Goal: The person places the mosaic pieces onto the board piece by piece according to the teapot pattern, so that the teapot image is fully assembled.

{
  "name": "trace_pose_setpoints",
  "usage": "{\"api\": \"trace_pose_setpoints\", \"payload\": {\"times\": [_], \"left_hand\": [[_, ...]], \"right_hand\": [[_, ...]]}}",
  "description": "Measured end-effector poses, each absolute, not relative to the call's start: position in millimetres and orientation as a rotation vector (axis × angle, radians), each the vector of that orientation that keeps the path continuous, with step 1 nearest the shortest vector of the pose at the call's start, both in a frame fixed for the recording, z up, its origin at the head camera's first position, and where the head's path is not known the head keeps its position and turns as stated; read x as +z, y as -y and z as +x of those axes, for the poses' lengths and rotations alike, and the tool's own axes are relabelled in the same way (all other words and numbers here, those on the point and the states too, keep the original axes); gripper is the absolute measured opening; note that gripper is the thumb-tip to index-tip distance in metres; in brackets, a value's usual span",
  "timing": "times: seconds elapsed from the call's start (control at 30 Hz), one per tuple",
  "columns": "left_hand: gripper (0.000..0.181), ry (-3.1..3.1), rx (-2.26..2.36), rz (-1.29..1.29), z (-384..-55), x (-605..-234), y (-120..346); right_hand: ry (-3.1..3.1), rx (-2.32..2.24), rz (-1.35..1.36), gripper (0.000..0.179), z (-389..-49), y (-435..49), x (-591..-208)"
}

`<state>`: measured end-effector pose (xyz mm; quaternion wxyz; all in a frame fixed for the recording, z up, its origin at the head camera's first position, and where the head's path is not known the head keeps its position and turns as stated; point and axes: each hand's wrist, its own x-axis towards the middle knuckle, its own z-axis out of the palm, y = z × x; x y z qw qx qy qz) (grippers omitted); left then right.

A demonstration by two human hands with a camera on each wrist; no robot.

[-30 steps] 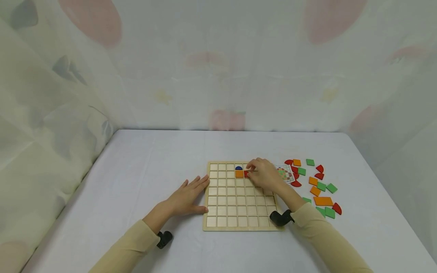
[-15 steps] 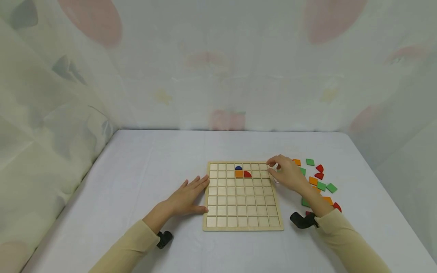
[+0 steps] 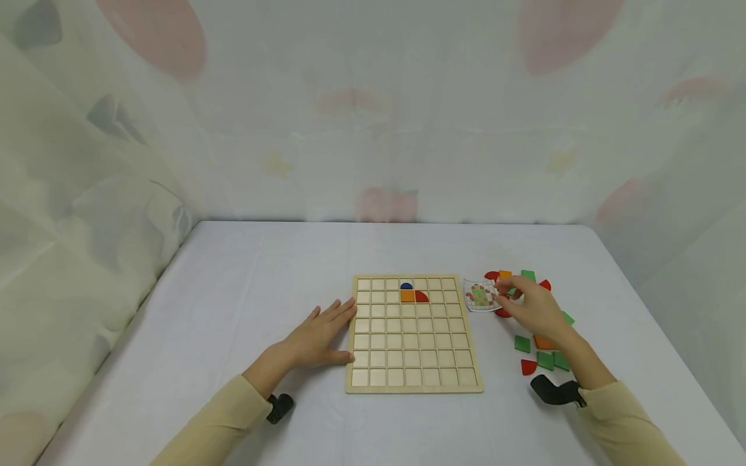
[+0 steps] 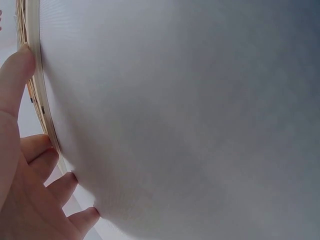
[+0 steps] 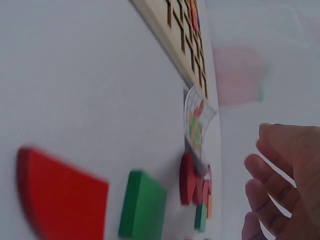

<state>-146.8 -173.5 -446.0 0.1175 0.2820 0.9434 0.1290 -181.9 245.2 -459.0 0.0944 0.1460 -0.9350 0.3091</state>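
A wooden grid board (image 3: pixel 415 349) lies on the table. In its upper rows sit a blue half-round piece (image 3: pixel 406 286), an orange square (image 3: pixel 407 296) and a red quarter-round piece (image 3: pixel 421 296). My left hand (image 3: pixel 317 336) rests flat with spread fingers, its thumb and fingertips against the board's left edge. Over the loose pieces, right of a small pattern card (image 3: pixel 479 296), hovers my right hand (image 3: pixel 533 312). Its fingers (image 5: pixel 272 182) are loosely bent with nothing between them in the right wrist view. The hand hides some of the pieces beneath it.
Loose pieces lie scattered on the right side: a green square (image 3: pixel 522 343), a red quarter-round (image 3: pixel 528 367), an orange rectangle (image 3: pixel 544 342) and several more. The card's right edge lies against red pieces. A patterned cloth (image 3: pixel 373 129) hangs behind the table.
My right hand has left the board's upper rows and moved right, past the card, to above the loose pieces. The red quarter-round stays behind in the grid. My left hand has kept its place.
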Motion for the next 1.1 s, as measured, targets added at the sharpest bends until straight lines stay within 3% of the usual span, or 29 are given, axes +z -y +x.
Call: {"api": "trace_pose_setpoints", "payload": {"times": [0.3, 1.1], "left_hand": [[0.09, -2.762, 0.377, 0.834, -147, -446, 174], [0.089, -2.747, 0.389, 0.832, -147, -446, 174]], "right_hand": [[2.928, 0.965, 0.335, 0.025, -173, -262, -466], [2.962, 0.866, 0.468, 0.02, -175, -266, -476]]}}
